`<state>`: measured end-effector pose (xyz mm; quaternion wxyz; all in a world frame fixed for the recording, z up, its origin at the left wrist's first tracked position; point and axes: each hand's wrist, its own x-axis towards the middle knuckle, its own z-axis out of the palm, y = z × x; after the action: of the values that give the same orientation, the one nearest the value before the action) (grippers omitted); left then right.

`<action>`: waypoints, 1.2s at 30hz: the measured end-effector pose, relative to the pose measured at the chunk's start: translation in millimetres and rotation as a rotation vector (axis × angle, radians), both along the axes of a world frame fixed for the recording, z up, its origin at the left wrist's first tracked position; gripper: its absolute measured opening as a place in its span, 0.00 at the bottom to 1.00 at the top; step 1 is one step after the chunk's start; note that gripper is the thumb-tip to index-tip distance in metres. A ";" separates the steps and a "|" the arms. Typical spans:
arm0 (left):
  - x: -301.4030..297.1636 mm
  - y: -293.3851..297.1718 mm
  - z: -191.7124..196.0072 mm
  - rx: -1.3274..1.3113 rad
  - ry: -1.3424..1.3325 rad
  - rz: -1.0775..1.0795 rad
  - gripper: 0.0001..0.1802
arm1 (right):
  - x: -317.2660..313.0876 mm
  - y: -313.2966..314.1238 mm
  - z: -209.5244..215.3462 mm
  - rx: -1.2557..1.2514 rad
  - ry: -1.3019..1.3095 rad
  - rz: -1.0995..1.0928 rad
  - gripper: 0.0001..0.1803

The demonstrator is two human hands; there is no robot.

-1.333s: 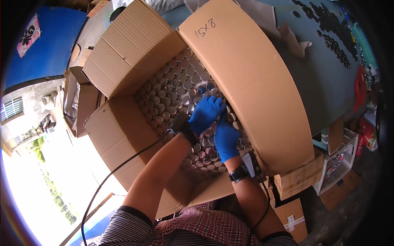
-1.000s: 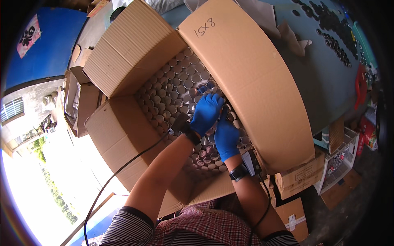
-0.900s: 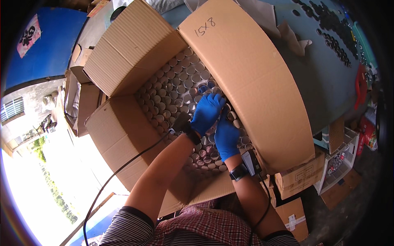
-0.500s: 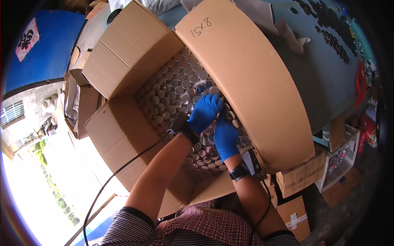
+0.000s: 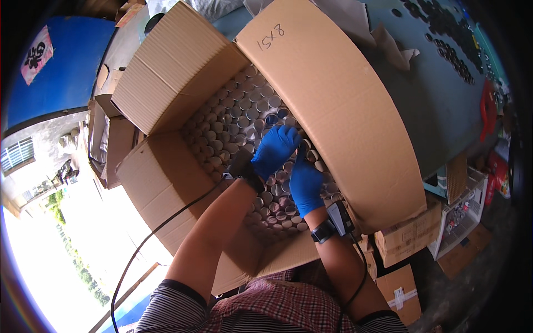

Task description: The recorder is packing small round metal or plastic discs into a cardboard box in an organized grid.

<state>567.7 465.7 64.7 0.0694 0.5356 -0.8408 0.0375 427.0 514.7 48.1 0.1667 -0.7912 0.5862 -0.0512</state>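
Observation:
Both my hands wear blue gloves and reach into an open cardboard box (image 5: 166,183), close to its right wall. Many small round pieces with shiny silver tops, like caps or shallow tins (image 5: 239,114), line the inside in rows. My left hand (image 5: 275,149) is closed, its fingers curled over toward the other hand's tips. Just below and to its right, my right hand (image 5: 306,188) points up the box with its fingers drawn together, partly in shadow. Whatever lies between the fingertips of either hand is too small or hidden to make out.
Tall box flaps (image 5: 333,105) stand out around the opening. Beyond the right flap is a grey-green table (image 5: 427,122) with dark round pieces (image 5: 449,61) on it. Smaller cartons (image 5: 408,238) sit at lower right. A black cable (image 5: 161,230) runs from my left wrist.
My left hand and wrist have shifted slightly up and to the left, fingers still curled. My right hand stays in nearly the same place.

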 end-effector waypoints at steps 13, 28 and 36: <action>-4.4 -6.7 -4.2 0.027 0.095 -0.058 0.15 | -3.6 1.4 -3.5 0.016 0.010 0.008 0.45; -14.5 -0.7 -7.7 -0.009 0.044 0.062 0.15 | -0.5 0.9 4.3 0.036 -0.077 -0.027 0.42; -17.7 1.2 -8.7 0.113 0.077 0.124 0.16 | 2.1 1.8 -1.8 0.026 0.054 -0.020 0.41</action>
<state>550.0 466.9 56.1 0.0687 0.5908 -0.8034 -0.0264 429.1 516.4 46.3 0.1607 -0.7840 0.5991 -0.0237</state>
